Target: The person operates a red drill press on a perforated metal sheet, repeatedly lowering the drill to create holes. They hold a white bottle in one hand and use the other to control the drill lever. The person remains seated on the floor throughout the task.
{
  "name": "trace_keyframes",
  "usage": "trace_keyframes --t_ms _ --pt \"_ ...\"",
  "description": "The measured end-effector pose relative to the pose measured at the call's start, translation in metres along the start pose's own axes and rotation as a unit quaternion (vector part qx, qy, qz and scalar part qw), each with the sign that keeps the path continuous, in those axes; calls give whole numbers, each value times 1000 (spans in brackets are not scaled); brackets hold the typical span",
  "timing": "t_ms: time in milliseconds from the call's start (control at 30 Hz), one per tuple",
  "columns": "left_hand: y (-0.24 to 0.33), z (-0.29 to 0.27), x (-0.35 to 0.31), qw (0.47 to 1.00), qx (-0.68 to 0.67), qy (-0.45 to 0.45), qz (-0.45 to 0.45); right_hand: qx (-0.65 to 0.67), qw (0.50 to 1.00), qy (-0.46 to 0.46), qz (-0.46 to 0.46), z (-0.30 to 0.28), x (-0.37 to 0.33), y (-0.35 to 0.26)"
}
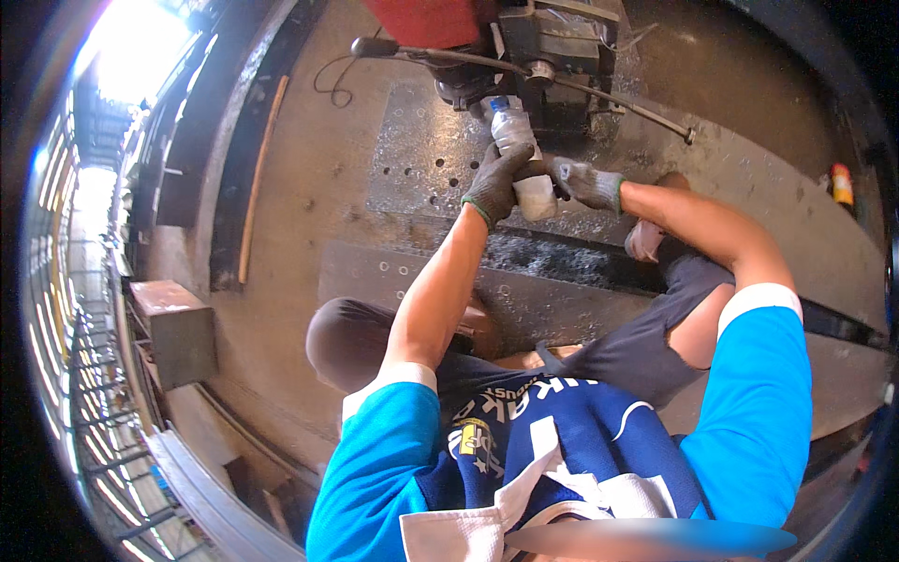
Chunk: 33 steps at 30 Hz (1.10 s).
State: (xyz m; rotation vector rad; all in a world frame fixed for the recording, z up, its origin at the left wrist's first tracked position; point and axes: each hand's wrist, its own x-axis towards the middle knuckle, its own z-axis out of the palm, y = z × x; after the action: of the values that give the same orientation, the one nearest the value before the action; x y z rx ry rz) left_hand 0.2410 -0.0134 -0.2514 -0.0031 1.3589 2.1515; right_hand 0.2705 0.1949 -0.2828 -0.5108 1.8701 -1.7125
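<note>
A clear plastic bottle point(511, 129) with a blue cap is tilted, its cap end toward the dark machine. Wrapped round its middle is my left hand point(494, 182), closed, in a dark grey glove with a green cuff. My right hand point(586, 184), in a grey glove, is curled against the bottle's side near its whitish lower end. Dark glove fingers cross the bottle between the two hands; part of the right hand's grip is hidden. Below the bottle's cap lies a metal plate point(412, 140) with several round holes.
The dark machine point(571, 51) has a long lever point(627, 105) and a black-knobbed handle point(375, 47); something red point(426, 21) sits above it. A metal box point(173, 332) stands left, past a long wooden strip point(262, 183). My bent knees flank the work. A red-and-yellow cylinder point(842, 184) stands far right.
</note>
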Motion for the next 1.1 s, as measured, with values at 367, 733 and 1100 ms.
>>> trace_keyframes --t_ms 367,733,1100 --pt "275 -30 -17 742 363 259 500 124 991 -39 12 2 -3 12" --pt "340 30 13 35 926 85 367 129 991 24 17 -11 3 25" --pt "306 19 17 373 866 171 285 84 995 33 47 -17 2 17"
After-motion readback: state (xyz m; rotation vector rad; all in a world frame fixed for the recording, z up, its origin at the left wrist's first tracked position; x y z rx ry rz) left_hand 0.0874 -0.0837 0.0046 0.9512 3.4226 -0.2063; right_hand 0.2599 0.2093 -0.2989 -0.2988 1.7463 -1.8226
